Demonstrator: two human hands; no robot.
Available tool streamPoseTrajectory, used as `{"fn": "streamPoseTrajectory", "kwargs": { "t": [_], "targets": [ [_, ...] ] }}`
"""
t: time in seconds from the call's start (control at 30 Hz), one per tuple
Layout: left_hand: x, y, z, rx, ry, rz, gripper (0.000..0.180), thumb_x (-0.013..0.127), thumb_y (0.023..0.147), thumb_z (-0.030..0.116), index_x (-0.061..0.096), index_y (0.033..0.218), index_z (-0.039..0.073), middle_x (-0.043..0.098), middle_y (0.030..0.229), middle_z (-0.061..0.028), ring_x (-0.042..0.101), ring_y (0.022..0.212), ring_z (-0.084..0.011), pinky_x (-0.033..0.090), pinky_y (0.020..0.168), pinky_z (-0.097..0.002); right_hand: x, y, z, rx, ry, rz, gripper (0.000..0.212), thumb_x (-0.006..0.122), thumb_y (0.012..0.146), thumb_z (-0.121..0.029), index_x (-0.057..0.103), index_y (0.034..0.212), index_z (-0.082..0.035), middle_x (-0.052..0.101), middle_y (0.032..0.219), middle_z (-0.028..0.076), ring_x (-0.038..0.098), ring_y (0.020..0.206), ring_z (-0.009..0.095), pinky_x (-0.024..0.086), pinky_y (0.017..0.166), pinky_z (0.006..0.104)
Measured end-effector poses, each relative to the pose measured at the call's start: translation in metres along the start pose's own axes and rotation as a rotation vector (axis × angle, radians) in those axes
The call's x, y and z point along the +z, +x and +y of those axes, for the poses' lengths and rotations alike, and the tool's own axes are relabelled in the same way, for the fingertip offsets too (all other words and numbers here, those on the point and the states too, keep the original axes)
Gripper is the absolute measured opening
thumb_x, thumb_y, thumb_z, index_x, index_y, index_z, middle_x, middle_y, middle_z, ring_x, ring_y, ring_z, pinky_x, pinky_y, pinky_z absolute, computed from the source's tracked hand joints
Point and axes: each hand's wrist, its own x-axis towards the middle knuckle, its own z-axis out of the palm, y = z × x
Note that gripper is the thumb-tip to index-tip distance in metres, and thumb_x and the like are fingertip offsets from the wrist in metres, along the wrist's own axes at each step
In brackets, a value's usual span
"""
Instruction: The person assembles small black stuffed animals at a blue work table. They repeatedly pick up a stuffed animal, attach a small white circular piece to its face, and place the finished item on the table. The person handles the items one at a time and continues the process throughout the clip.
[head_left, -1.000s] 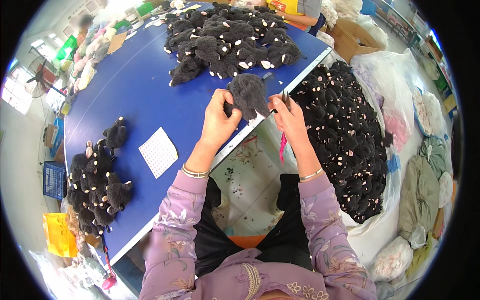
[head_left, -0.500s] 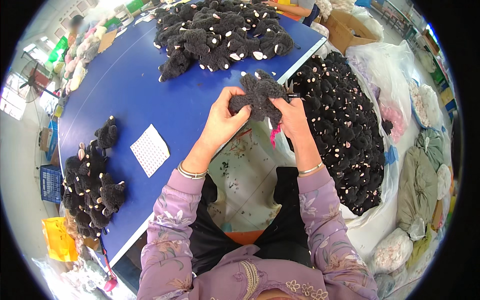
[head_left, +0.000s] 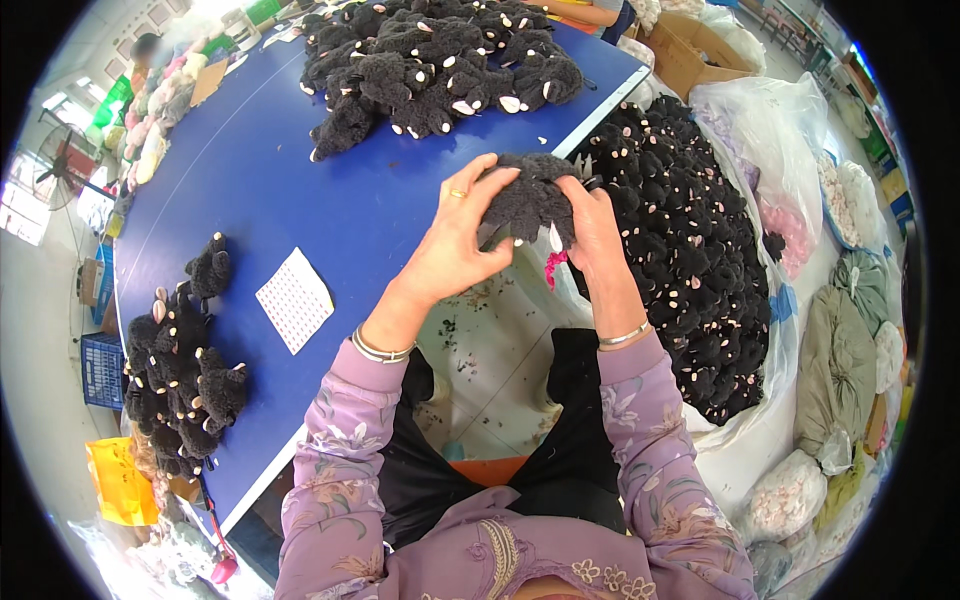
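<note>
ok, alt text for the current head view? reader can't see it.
A person's right hand grips a fuzzy black plush piece, the left hand cupped at its other side, by a blue table. Similar pieces lie piled at the table's far end and left side; another big heap is right of the table.

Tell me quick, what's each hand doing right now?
Left hand: curved around the dark plush toy; can't tell how firmly.
Right hand: closed on the toy's right side, pink cord below.

Blue tabletop (head_left: 230, 180) lies open between the printed sheet (head_left: 295, 300) and the far plush-toy heap (head_left: 430, 75); a plush-toy pile (head_left: 690, 270) obstructs the right side.
</note>
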Motion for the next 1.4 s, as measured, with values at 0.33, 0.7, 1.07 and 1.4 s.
{"fn": "streamPoseTrajectory", "kwargs": {
  "t": [0.33, 0.7, 1.07, 1.4],
  "targets": [
    [-0.003, 0.000, -0.010, -0.599, -0.668, -0.171, 0.020, 0.062, 0.088, 0.012, 0.062, 0.102, -0.001, 0.066, 0.083, -0.0064, 0.061, 0.070, -0.0100, 0.048, 0.062, -0.0235, -0.016, 0.002, -0.010, -0.278, -0.301, -0.184, 0.038, 0.061, 0.092, -0.027, 0.057, 0.114, 0.003, 0.061, 0.087, 0.003, 0.051, 0.064, 0.005, 0.042, 0.058, 0.0203],
    [-0.009, -0.005, -0.012, -0.561, -0.786, -0.365, 0.020, 0.062, 0.091, 0.014, 0.065, 0.102, -0.002, 0.067, 0.088, -0.0010, 0.059, 0.076, -0.0056, 0.050, 0.067, -0.0222, -0.020, 0.003, -0.004, -0.026, -0.136, -0.282, 0.025, 0.062, 0.090, -0.017, 0.063, 0.103, 0.005, 0.065, 0.089, 0.002, 0.059, 0.076, 0.008, 0.049, 0.069, 0.0242],
    [0.007, -0.007, -0.022, -0.294, -0.144, 0.023, 0.022, 0.065, 0.085, 0.017, 0.056, 0.083, -0.003, 0.057, 0.057, -0.0116, 0.058, 0.052, -0.0124, 0.046, 0.049, -0.0303, 0.009, -0.022, -0.001, -0.496, -0.660, -0.134, 0.008, 0.066, 0.085, -0.006, 0.062, 0.086, 0.001, 0.058, 0.074, -0.001, 0.047, 0.062, 0.003, 0.040, 0.055, 0.0210],
    [0.006, -0.005, -0.015, -0.372, -0.272, 0.011, 0.021, 0.064, 0.087, 0.017, 0.057, 0.087, -0.003, 0.060, 0.065, -0.0082, 0.057, 0.059, -0.0100, 0.046, 0.053, -0.0280, 0.011, -0.017, 0.006, -0.483, -0.585, -0.011, 0.013, 0.061, 0.090, -0.011, 0.061, 0.088, 0.001, 0.058, 0.077, -0.001, 0.053, 0.069, 0.007, 0.045, 0.063, 0.0237]
  ]
}}
